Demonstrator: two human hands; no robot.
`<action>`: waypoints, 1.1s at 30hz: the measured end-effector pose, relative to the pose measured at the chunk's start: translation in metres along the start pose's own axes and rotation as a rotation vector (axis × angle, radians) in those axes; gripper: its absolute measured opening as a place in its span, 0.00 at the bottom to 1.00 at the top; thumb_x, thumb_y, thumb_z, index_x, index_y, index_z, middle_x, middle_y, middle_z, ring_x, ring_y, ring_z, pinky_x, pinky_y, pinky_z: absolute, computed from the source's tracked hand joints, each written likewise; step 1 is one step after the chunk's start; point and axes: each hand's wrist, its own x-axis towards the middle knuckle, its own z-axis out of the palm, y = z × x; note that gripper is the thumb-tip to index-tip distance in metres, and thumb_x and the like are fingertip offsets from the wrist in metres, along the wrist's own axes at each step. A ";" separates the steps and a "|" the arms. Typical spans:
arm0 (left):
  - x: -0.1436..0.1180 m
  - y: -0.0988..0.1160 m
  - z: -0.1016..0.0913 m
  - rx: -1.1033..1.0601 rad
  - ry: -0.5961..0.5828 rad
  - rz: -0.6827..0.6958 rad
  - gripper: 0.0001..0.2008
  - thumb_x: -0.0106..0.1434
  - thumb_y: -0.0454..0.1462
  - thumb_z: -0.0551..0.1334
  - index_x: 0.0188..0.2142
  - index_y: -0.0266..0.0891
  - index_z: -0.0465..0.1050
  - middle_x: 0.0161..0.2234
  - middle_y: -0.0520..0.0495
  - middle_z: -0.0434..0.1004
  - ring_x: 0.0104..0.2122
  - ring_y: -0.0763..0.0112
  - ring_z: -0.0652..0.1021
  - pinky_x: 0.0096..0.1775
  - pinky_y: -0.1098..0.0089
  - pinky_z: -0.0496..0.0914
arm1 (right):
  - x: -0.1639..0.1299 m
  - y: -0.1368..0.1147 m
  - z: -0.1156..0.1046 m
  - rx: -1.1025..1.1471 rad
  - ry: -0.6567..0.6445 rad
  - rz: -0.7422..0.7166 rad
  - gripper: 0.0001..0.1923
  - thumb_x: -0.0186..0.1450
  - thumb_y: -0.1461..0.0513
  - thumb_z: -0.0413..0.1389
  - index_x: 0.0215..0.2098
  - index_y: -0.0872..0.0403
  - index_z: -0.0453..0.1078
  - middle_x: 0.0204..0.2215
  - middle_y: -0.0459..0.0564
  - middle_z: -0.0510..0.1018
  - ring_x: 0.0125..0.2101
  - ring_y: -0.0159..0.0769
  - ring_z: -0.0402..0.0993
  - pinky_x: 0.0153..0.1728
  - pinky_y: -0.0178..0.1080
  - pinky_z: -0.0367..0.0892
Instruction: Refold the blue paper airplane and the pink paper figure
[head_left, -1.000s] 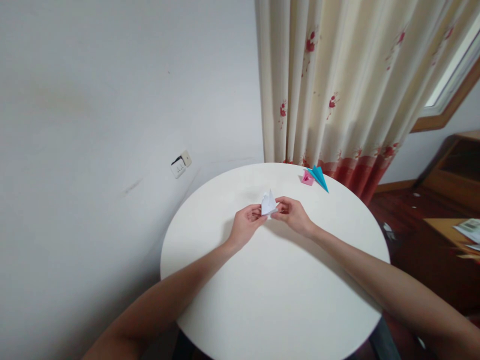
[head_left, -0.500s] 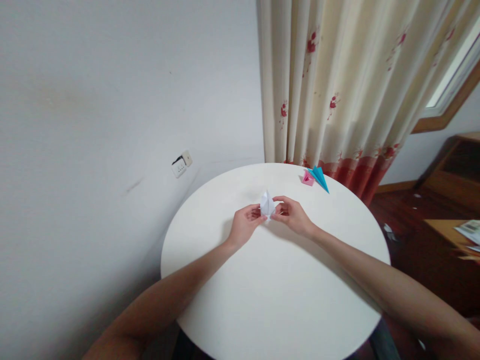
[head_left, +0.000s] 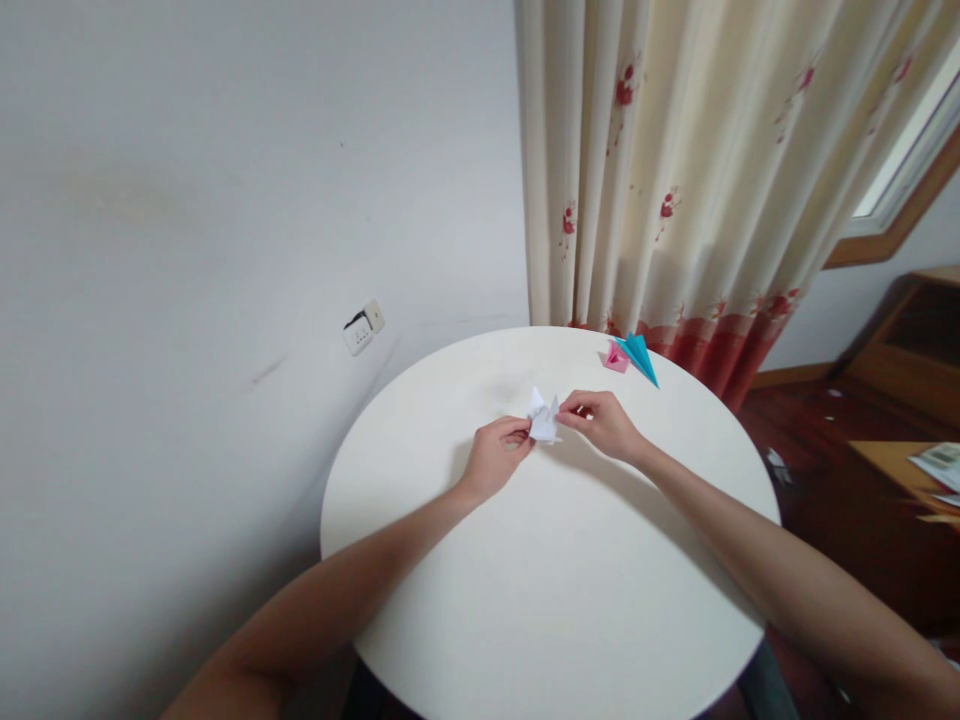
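Observation:
A small white folded-paper piece, with several pointed flaps sticking up, is held between my hands over the round table. My left hand pinches its left side between thumb and fingers. At its right edge, the fingertips of my right hand are closed on a narrow upright flap. Parts of the paper's left edge are covered by my left fingers.
The white round table carries a pink folded-paper piece and a blue paper plane at its far right. A wall with a socket rises on the left. Behind hangs a floral curtain.
The white paper has turned, and its flaps now spread apart where a single upright point showed before. My right hand has shifted slightly right and closed on its right flap.

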 end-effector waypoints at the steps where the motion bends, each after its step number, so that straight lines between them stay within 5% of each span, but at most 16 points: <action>1: 0.000 0.001 0.000 -0.021 -0.010 -0.007 0.10 0.59 0.37 0.65 0.40 0.35 0.81 0.41 0.42 0.80 0.39 0.66 0.80 0.44 0.67 0.75 | 0.000 0.000 0.002 -0.006 0.016 0.001 0.10 0.62 0.56 0.61 0.29 0.54 0.77 0.27 0.48 0.79 0.27 0.33 0.70 0.29 0.36 0.63; 6: 0.000 0.007 -0.002 -0.163 -0.054 -0.124 0.15 0.64 0.44 0.62 0.40 0.34 0.80 0.44 0.40 0.80 0.41 0.63 0.80 0.43 0.65 0.76 | -0.003 -0.005 0.006 -0.038 0.068 -0.004 0.09 0.63 0.57 0.61 0.29 0.54 0.77 0.27 0.48 0.80 0.27 0.34 0.70 0.29 0.36 0.64; 15: 0.000 0.002 0.003 -0.143 -0.071 -0.195 0.22 0.51 0.38 0.73 0.46 0.32 0.79 0.42 0.41 0.81 0.38 0.63 0.80 0.42 0.65 0.75 | -0.005 -0.005 0.008 -0.067 0.042 -0.022 0.09 0.65 0.58 0.59 0.30 0.54 0.77 0.27 0.48 0.80 0.28 0.34 0.71 0.30 0.36 0.63; 23: 0.000 -0.005 0.000 0.209 -0.176 -0.161 0.28 0.44 0.32 0.75 0.48 0.37 0.78 0.40 0.46 0.80 0.38 0.64 0.77 0.42 0.66 0.72 | -0.006 -0.001 0.008 -0.101 -0.039 0.000 0.09 0.64 0.59 0.59 0.30 0.54 0.77 0.28 0.49 0.81 0.28 0.35 0.72 0.30 0.36 0.65; 33: -0.001 -0.011 -0.003 0.257 -0.250 -0.192 0.19 0.51 0.38 0.73 0.43 0.36 0.79 0.39 0.44 0.78 0.38 0.63 0.77 0.44 0.65 0.72 | -0.007 0.002 0.009 -0.140 -0.102 -0.009 0.08 0.64 0.61 0.58 0.31 0.55 0.77 0.29 0.49 0.81 0.28 0.35 0.73 0.31 0.36 0.65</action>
